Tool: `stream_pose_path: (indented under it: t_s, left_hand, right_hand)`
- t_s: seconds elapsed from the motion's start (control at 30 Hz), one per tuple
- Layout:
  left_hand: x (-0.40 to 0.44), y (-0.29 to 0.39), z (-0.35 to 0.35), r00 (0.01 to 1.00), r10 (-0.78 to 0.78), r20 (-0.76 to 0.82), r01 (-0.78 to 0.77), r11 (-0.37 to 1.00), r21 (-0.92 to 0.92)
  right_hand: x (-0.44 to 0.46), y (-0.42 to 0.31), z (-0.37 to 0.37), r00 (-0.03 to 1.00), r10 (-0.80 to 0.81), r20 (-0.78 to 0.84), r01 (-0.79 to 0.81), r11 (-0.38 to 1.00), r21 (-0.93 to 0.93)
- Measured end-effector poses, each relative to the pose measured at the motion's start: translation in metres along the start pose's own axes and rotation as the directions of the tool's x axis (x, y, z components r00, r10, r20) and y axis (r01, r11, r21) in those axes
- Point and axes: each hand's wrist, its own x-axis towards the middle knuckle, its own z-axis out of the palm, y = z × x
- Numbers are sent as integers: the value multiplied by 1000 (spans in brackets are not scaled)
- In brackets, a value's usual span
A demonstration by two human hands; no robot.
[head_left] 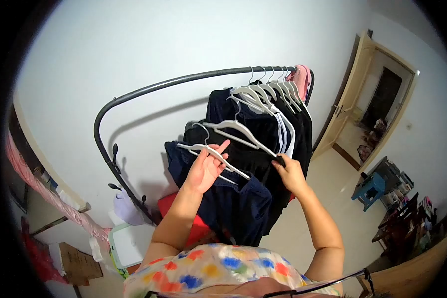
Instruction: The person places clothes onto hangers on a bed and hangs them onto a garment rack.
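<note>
My left hand (207, 168) is under a white hanger (223, 160) that carries a dark blue garment (233, 208); its fingers are spread and the hanger crosses them. A second white hanger (236, 126) with a black garment (246, 158) is just behind it, and my right hand (288, 173) pinches this garment at the hanger's right end. The hooks of both hangers show below the rail, not on it. Behind them, several white hangers (270, 92) with dark and white clothes hang on the right part of the dark metal rail (183, 78).
A pink item (300, 75) hangs at the rail's right end. Side hooks (115, 150) stick out from the rack's left post. On the right are an open door (348, 99), a blue stool (370, 189) and a dark chair (405, 218). A cardboard box (82, 263) lies at lower left.
</note>
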Motion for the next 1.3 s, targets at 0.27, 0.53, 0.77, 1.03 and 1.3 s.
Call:
stream_pose_path:
  t_s: [0.27,0.53,0.77,1.03,1.3]
  left_hand:
    - [-13,-2,-2,1000,-5,-30,5,1000,-1]
    - [-22,5,-8,999,1,-53,0,1000,24]
    - [-21,4,-9,997,-23,-70,25,999,25]
    - [-9,3,-9,999,-52,-17,52,997,55]
    - [25,10,-2,995,-78,68,77,997,21]
  right_hand:
    - [78,-3,-22,987,15,-162,-7,999,47]
    - [107,18,9,994,33,-108,-33,999,2]
    - [115,29,24,995,32,-97,-43,993,-110]
    - [80,-6,9,847,-425,-318,295,875,-383]
    - [-1,-43,13,953,-106,282,84,993,88]
